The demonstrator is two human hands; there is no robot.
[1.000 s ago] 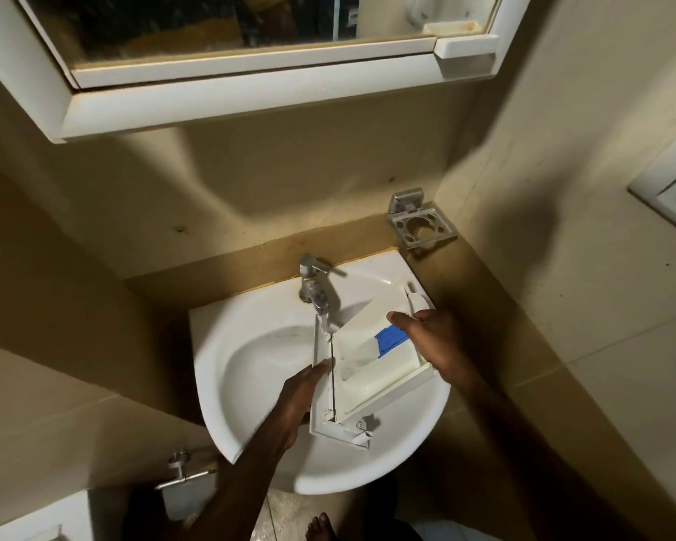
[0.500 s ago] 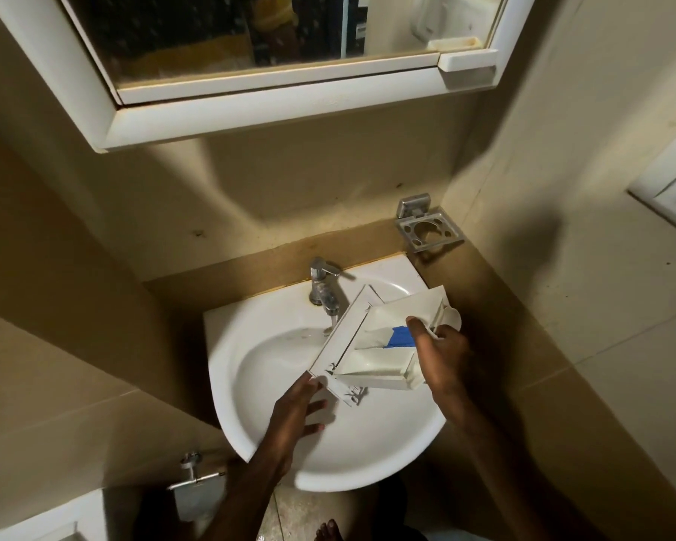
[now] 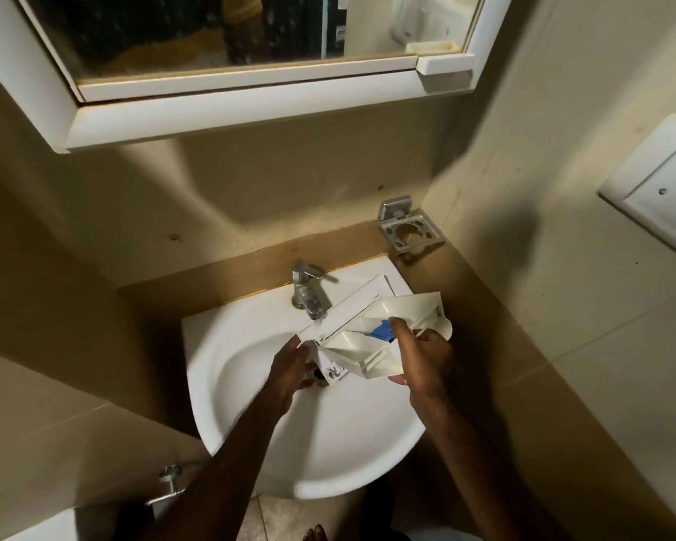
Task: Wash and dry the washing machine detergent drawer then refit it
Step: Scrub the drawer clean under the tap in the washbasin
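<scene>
We hold the drawer (image 3: 361,337) tilted over the sink (image 3: 250,404), just under the tap (image 3: 307,292), probably so water runs out. Our right hand (image 3: 422,357) grips its side; our left hand (image 3: 289,369) supports the front panel, fingers hidden.

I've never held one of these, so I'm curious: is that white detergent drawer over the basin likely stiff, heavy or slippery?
The detergent drawer looks like rigid moulded plastic, so probably stiff. The right hand grips one end while the left hand only touches the other, suggesting it is light. Held under the tap, it may be wet and somewhat slippery.
</scene>
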